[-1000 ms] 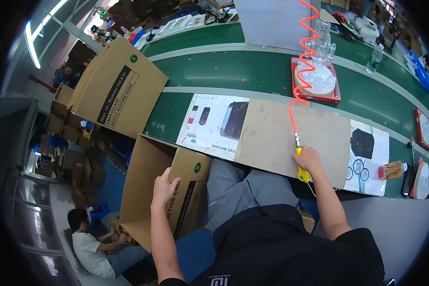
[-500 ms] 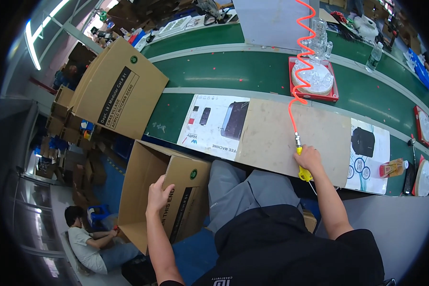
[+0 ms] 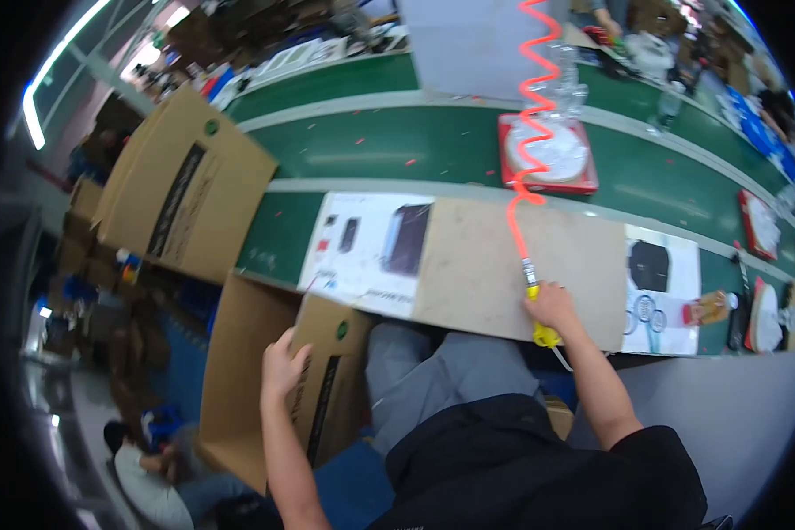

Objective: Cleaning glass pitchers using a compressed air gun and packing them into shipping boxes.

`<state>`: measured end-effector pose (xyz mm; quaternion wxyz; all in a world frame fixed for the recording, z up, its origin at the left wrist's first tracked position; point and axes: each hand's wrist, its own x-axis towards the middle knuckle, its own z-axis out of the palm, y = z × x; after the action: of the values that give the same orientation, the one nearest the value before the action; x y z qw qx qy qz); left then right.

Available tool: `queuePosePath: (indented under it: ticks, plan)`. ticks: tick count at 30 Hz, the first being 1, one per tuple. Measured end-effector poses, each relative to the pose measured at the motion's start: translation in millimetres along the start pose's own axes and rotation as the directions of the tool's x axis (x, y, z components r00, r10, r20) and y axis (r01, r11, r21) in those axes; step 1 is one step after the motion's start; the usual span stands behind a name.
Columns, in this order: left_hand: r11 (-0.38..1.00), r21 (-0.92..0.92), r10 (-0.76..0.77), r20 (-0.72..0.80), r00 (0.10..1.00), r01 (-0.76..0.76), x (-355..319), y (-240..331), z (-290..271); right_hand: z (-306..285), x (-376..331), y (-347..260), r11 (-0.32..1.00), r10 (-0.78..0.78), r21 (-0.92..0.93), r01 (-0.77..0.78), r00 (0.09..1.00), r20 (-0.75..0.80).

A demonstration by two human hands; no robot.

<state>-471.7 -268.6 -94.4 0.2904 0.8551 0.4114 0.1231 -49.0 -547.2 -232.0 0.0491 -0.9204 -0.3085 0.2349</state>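
Note:
My left hand (image 3: 281, 367) grips the upper edge of an open cardboard box (image 3: 331, 389) beside my legs. The thumb lies on its outer side and the fingers go over the edge, partly hidden. The box's opening faces left, and the part of its inside that shows is bare cardboard. In my right hand (image 3: 552, 309) is a yellow air blow gun (image 3: 546, 336), held at the front edge of the bench with its thin nozzle pointing toward me. An orange coiled hose (image 3: 539, 106) runs up from its metal fitting.
A flattened printed carton (image 3: 521, 256) covers the near bench. Another cardboard box (image 3: 190, 190) stands at left. Beyond, a red tray (image 3: 548, 181) holds a white disc with clear plastic pieces on the green surface. A small bottle (image 3: 711, 308) lies at right. A seated person (image 3: 150, 477) is lower left.
The whole view has shifted, so the bench and boxes sit a little farther left, with some blur. My left hand stays on the box edge and my right keeps the air blow gun.

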Motion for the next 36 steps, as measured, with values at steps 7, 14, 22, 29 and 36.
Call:
queuePosePath:
  ticks: [7, 14, 22, 29, 36]
  plan:
    - [0.987, -0.146, -0.072, -0.022, 0.997, 0.068, -18.9, 3.6, -26.1, 9.8, -1.0, 1.1, 0.999, -0.029, 0.037, 0.03, 0.999, -0.013]
    - [0.976, 0.203, -0.077, -0.042, 0.996, 0.084, -10.9, 30.1, -11.7, -19.1, -26.5, 9.7, 0.995, -0.066, 0.086, 0.058, 0.993, 0.096]
    - [0.986, -0.153, 0.018, -0.292, 0.956, -0.065, -56.1, 120.1, 34.1, -110.3, -109.0, -62.5, 0.624, -0.541, 0.64, 0.448, 0.839, -0.061]
    - [0.787, -0.563, 0.278, -0.043, 0.959, -0.254, -78.1, 190.5, 145.0, -91.7, -146.9, -163.2, 0.056, -0.705, 0.876, 0.478, 0.641, -0.304]
    - [0.419, -0.903, -0.052, 0.075, 0.996, 0.09, -110.4, 128.1, 159.9, -164.6, -69.3, -106.1, 0.245, -0.903, 0.863, 0.442, 0.429, 0.037]
